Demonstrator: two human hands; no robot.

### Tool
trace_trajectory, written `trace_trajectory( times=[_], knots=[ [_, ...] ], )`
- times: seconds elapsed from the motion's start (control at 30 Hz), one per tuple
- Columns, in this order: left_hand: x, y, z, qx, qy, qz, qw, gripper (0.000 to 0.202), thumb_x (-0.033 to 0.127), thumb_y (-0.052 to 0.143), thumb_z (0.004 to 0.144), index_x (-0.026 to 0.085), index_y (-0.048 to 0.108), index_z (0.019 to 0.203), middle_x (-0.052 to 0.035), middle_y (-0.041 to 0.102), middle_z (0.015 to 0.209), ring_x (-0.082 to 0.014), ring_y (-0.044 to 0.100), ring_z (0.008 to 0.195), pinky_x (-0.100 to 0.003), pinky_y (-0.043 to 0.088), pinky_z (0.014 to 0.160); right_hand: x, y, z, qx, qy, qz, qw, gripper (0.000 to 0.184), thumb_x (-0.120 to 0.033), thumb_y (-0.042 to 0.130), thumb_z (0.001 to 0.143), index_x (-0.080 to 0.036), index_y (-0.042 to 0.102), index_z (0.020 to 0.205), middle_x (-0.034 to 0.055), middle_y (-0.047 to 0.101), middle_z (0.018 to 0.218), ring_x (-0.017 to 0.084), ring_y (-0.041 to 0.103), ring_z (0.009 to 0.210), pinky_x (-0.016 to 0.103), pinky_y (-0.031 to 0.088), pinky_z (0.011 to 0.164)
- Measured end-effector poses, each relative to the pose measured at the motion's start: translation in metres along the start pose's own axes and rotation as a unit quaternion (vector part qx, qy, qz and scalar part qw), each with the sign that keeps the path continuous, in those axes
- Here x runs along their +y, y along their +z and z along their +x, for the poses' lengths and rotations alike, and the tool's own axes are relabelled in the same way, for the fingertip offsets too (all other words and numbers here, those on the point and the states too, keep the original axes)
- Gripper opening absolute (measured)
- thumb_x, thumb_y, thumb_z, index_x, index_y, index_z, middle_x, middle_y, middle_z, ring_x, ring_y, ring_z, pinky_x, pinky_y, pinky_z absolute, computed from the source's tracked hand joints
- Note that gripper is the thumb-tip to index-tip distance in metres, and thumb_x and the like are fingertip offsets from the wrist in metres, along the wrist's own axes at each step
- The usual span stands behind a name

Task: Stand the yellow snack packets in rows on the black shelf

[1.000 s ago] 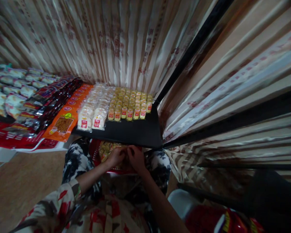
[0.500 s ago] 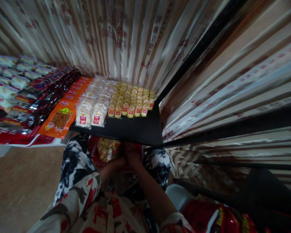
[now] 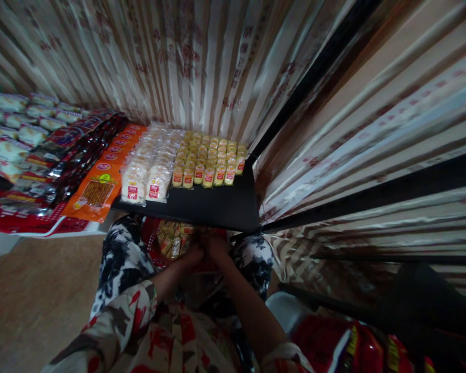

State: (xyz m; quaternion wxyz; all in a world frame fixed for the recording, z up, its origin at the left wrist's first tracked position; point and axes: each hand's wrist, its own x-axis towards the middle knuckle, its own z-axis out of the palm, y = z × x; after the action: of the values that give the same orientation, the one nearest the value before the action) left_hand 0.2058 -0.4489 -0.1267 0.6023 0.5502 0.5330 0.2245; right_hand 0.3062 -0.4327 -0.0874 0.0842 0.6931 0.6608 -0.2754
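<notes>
Head view: left hand (image 3: 195,252) meets right hand (image 3: 215,246) (seemingly) near shelf edge (image 3: 221,221).

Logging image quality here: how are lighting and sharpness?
Head view: dim overall; left hand and right hand in shadow, outlines merging; curtain at right looks stretched toward the frame edge; print on the yellow packets too soft to read.
</notes>
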Motion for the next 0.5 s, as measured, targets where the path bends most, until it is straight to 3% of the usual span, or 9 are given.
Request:
trace_trajectory(
  times=[0.1,0.2,0.37,0.5],
  knots=[
    [0.013,-0.004,-0.004,0.026,0.007,-0.019,0.999,0.035,0.004,0.047,0.067,0.013,0.063,0.097,-0.0097,0.067,0.099,-0.0214,0.059,0.100,-0.036,0.046,0.090,0.004,-0.006,-0.002,0.021,-0.006,0.014,1.000,0.030,-0.023,0.038,0.087,-0.019,0.064,0.102,0.0129,0.067,0.103,0.023,0.063,0.096,0.034,0.047,0.081],
    [0.026,-0.008,-0.011,0.059,-0.004,-0.053,0.997,0.039,0.001,0.045,0.065,0.013,0.062,0.099,-0.0087,0.067,0.102,-0.0193,0.061,0.097,-0.034,0.046,0.089,0.009,-0.005,-0.002,0.074,-0.002,0.097,0.993,0.027,-0.021,0.044,0.084,-0.019,0.062,0.104,0.0085,0.067,0.105,0.018,0.061,0.099,0.029,0.044,0.086],
    [0.037,-0.016,-0.024,0.124,-0.055,-0.033,0.990,0.041,0.000,0.044,0.067,0.014,0.058,0.103,-0.0067,0.066,0.099,-0.0159,0.061,0.092,-0.031,0.047,0.085,0.012,0.007,0.000,0.149,0.024,0.292,0.945,0.027,-0.016,0.047,0.078,-0.020,0.061,0.100,0.0037,0.067,0.105,0.014,0.061,0.098,0.030,0.044,0.089],
    [0.040,-0.026,-0.032,0.139,-0.018,-0.020,0.990,0.037,0.002,0.045,0.068,0.016,0.057,0.100,-0.0026,0.066,0.086,-0.0141,0.061,0.080,-0.029,0.049,0.076,0.009,0.008,-0.005,0.166,-0.011,0.388,0.907,0.026,-0.018,0.049,0.075,-0.020,0.061,0.098,0.0033,0.068,0.100,0.014,0.063,0.092,0.030,0.047,0.086]
  ],
)
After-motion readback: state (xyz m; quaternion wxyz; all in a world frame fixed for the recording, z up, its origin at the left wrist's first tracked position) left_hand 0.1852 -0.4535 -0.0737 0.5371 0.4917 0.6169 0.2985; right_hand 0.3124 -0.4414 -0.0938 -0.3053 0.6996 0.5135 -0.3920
